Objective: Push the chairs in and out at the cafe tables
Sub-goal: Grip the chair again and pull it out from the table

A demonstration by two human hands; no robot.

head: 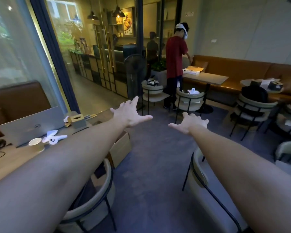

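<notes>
At the lower left of the frame a table [15,158] is carrying a laptop [32,126] and paper cup [36,144]. Mid-frame, the left hand [129,114] and right hand [191,122] are reaching forward, fingers spread, gripping nothing, above two chairs: the left chair [94,206] beside the table, the right chair [208,195] at lower right.

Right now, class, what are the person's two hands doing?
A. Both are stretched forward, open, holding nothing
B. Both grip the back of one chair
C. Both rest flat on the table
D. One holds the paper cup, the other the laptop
A: the left hand and the right hand reach out over the floor with fingers spread, empty, while the nearest chairs sit untouched below the forearms.
</notes>
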